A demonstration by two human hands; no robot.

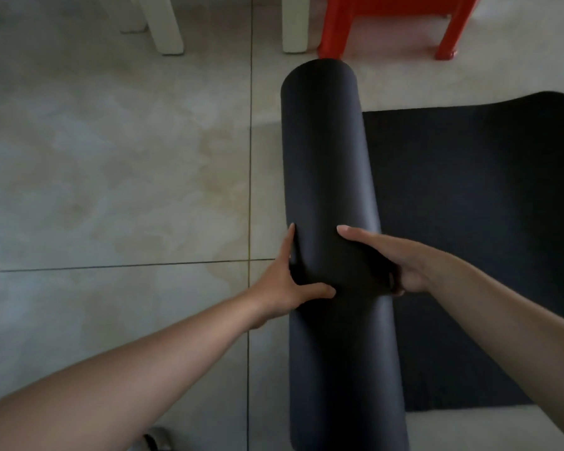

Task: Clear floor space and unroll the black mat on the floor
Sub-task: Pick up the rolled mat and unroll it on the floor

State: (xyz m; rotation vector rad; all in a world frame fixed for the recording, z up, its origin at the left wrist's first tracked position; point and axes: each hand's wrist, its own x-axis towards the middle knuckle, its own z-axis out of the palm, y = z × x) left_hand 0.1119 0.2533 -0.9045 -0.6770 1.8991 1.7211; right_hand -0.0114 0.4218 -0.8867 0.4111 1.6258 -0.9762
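The black mat (332, 164) lies on the tiled floor as a thick roll that runs from the red stool toward me. Its unrolled part (476, 196) is spread flat to the right of the roll. My left hand (284, 281) presses against the roll's left side, fingers straight along it and thumb spread across the top. My right hand (388, 255) holds the roll from the right. One of its digits lies straight over the top, and the others are curled in at the crease between roll and flat mat.
A red plastic stool (394, 17) stands just beyond the roll's far end. White furniture legs (166, 24) stand at the back left and centre. Bare floor tiles (127, 174) stretch to the left of the roll. A slipper edge (157, 439) shows at the bottom.
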